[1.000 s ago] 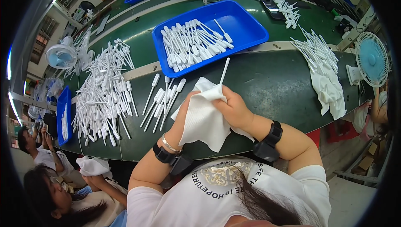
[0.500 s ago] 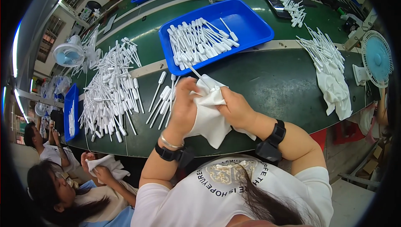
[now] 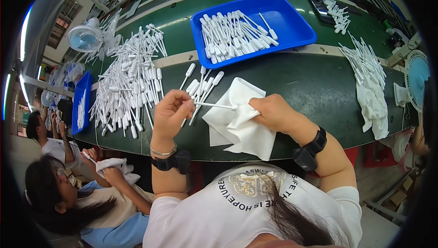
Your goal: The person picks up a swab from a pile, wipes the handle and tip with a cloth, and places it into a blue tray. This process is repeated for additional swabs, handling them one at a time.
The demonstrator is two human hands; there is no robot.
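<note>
Between thumb and fingers, my left hand (image 3: 169,116) pinches one end of a slim white plastic stick (image 3: 213,105), held nearly level above the table. The stick's other end disappears into a white cloth (image 3: 242,129), so its shape there is hidden. My right hand (image 3: 276,113) is closed on the cloth, bunching it around that end, while the rest of the cloth hangs down in folds. Just beyond my left hand lie several similar white sticks (image 3: 207,86) with thick, bulb-like ends.
A blue tray (image 3: 296,38) of such sticks stands ahead. A large pile of sticks (image 3: 132,79) lies left; a smaller bundle (image 3: 362,61) with another cloth (image 3: 372,111) lies right. Fans (image 3: 84,38) stand at the sides. A co-worker (image 3: 50,193) sits at my left.
My left hand has moved left, away from the cloth, and now the stick's thin shaft shows between my hands. The cloth has opened out. The whole view has shifted slightly.
</note>
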